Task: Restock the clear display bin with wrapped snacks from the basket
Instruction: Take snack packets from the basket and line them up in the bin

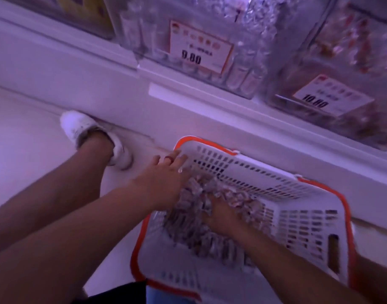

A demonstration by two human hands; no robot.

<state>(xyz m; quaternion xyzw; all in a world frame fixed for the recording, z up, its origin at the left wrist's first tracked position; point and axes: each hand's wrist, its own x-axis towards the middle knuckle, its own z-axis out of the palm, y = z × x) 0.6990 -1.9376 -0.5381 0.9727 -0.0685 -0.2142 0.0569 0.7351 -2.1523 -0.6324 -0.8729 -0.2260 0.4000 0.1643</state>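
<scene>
The basket holds wrapped snacks. The right hand is buried in them, grip unclear; the left hand lies flat, fingers straight, beside them.

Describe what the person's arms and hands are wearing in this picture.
Both forearms are bare, with no sleeves, watch or gloves in view. The left hand wears one reddish ring on a finger. The right hand shows no jewellery; its fingertips are hidden among the wrapped snacks, so rings there cannot be ruled out.

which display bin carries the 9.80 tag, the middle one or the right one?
The middle bin, above the basket: its price tag reads 9.80. The right bin, holding reddish wrapped snacks, has a tag reading 10.00.
</scene>
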